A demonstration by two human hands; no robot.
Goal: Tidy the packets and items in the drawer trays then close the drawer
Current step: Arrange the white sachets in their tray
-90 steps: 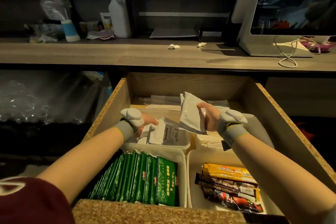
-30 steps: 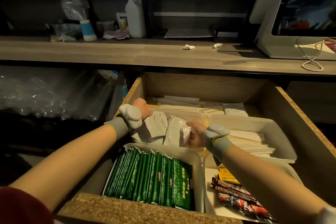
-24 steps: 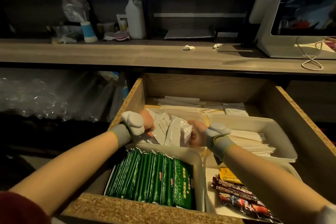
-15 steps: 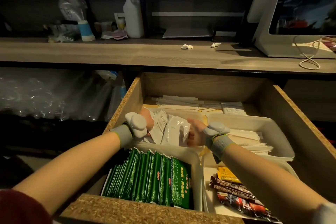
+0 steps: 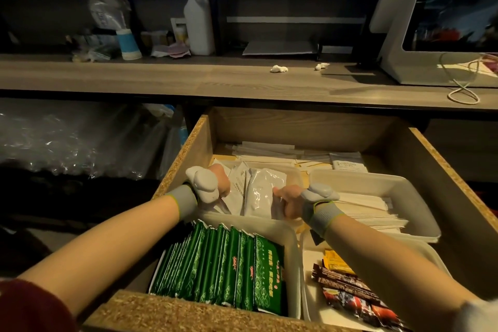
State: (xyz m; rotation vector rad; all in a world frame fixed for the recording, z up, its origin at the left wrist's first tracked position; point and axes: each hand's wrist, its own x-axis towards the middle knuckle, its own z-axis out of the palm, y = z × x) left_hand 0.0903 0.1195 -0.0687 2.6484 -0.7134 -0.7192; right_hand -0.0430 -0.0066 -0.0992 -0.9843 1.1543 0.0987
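Observation:
The wooden drawer stands pulled out below the counter. In its back-left tray several white packets stand on edge. My left hand presses against them from the left and my right hand grips them from the right, so the stack is squeezed between both hands. The front-left tray holds a row of upright green packets. The front-right tray holds dark and yellow sachets. The back-right tray contains flat white paper sachets.
More white sachets and sticks lie loose at the drawer's back. Above is a wooden counter with a white bottle, a paper cup, a monitor and a looped cable. Clear plastic wrap fills the shelf to the left.
Three seconds ago my right hand held one white packet above the tray; it now stands in the stack. Both hands have closed in on the packets and barely moved over the last second.

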